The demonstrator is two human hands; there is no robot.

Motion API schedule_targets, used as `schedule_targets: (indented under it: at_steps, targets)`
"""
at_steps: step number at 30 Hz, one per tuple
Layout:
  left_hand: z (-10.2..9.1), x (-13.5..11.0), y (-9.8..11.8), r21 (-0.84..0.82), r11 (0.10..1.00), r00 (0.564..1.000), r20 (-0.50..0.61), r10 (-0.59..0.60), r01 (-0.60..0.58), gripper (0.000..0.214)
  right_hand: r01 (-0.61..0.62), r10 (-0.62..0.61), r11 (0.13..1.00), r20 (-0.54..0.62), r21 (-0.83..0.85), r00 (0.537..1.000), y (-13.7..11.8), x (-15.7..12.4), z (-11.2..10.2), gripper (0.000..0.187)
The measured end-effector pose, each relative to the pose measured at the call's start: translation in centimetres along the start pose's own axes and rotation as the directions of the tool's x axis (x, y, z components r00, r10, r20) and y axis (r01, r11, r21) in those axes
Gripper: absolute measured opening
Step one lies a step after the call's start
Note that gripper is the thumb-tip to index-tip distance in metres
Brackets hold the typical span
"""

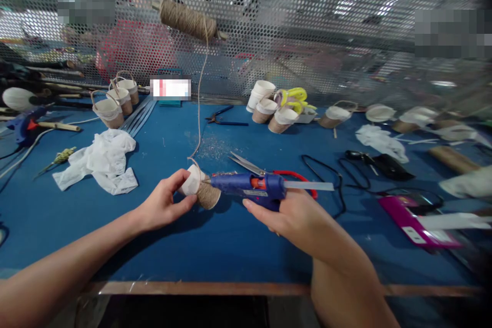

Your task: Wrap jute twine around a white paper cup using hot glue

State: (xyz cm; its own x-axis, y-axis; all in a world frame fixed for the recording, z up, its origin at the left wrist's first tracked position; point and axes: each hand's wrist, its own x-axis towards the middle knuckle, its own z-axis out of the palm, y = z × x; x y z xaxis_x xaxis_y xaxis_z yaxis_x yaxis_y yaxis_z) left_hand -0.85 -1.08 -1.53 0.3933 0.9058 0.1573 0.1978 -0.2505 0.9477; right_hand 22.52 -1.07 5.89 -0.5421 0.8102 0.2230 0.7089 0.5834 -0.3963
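Observation:
My left hand point(169, 202) grips the white end of a small paper cup point(190, 180), which lies on its side just over the table. Brown twine point(208, 192) is wrapped round the cup's other half. A loose strand runs from it up to a twine spool point(188, 19) mounted on the mesh panel. In my right hand point(298, 218) is a blue hot glue gun point(246, 185), a clear glue stick poking out of its back. Its nozzle points left and meets the cup, or nearly so, at the twine's edge. Scissors point(248, 164) with red handles lie partly hidden behind the gun.
Twine-wrapped cups with handles point(109, 113) stand back left; more cups point(282, 119) stand back right. Pliers point(226, 118) lie mid-table. White crumpled cloth point(102, 159) and a second glue gun point(26, 125) are left. Black cords point(323, 164) and a purple packet point(415, 223) lie right.

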Motion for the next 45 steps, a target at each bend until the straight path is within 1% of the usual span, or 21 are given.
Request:
schedule_targets:
  at_steps: [4,8,13,19,23,25,27,30,32,34,36,37,41,45]
  targets:
    - [0.0,0.0,0.1,0.01,1.0,1.0,-0.007,-0.002,0.002,0.015,0.112,-0.11,0.993,0.053,-0.037,0.992,0.0,0.2,-0.3,0.018]
    - [0.0,-0.1,0.0,0.006,1.0,1.0,-0.001,0.005,-0.005,0.014,0.113,-0.111,0.988,0.028,-0.102,0.993,0.4,0.0,-0.1,0.024]
    - [0.0,-0.1,-0.2,0.03,1.0,1.0,-0.018,0.0,0.0,0.016,0.205,-0.198,0.971,0.064,-0.121,0.978,0.6,-0.5,0.0,0.028]
    - [0.0,-0.1,-0.1,0.008,1.0,1.0,-0.004,-0.006,0.006,0.016,0.22,-0.223,0.959,0.005,-0.177,0.975,0.1,0.0,-0.4,0.031]
    - [0.0,-0.1,0.1,0.041,0.999,1.0,-0.02,-0.014,0.015,0.015,0.306,-0.317,0.899,0.018,-0.313,0.948,-0.2,-0.2,-0.3,0.032]
    - [0.0,-0.1,0.2,0.052,0.998,1.0,-0.023,-0.017,0.018,0.015,0.319,-0.329,0.88,0.034,-0.352,0.944,-0.1,-0.3,-0.1,0.032]
    - [0.0,-0.1,0.1,0.054,0.998,0.999,-0.027,-0.017,0.018,0.015,0.295,-0.297,0.905,0.04,-0.306,0.954,0.1,-0.4,-0.1,0.03]
    - [0.0,0.0,0.0,0.025,1.0,1.0,-0.019,-0.006,0.007,0.015,0.241,-0.239,0.955,0.036,-0.17,0.97,0.2,-0.2,-0.4,0.028]
    - [0.0,-0.1,-0.1,0.008,1.0,1.0,-0.006,-0.001,0.001,0.015,0.165,-0.164,0.982,0.023,-0.091,0.986,0.1,0.1,-0.5,0.023]
    - [0.0,-0.1,-0.1,0.004,1.0,1.0,0.001,0.006,-0.006,0.015,0.052,-0.052,0.999,-0.002,-0.012,0.999,-0.2,0.4,-0.6,0.016]
    - [-0.1,-0.2,0.0,0.008,1.0,1.0,0.005,0.013,-0.014,0.014,-0.044,0.045,0.997,-0.019,0.058,0.999,-0.4,0.5,-0.5,0.013]
    - [-0.1,-0.2,0.0,0.012,1.0,1.0,0.007,0.019,-0.019,0.014,-0.068,0.07,0.995,-0.022,0.076,0.997,-0.5,0.5,-0.4,0.013]
    - [-0.2,-0.3,-0.2,0.02,0.999,0.999,0.015,0.033,-0.033,0.012,-0.124,0.124,0.984,0.009,0.126,0.992,-0.5,0.5,-0.3,0.016]
    - [-0.3,-0.3,-0.3,0.014,0.999,0.998,0.03,0.048,-0.049,0.012,-0.168,0.159,0.964,0.057,0.208,0.986,-0.5,0.4,-0.5,0.015]
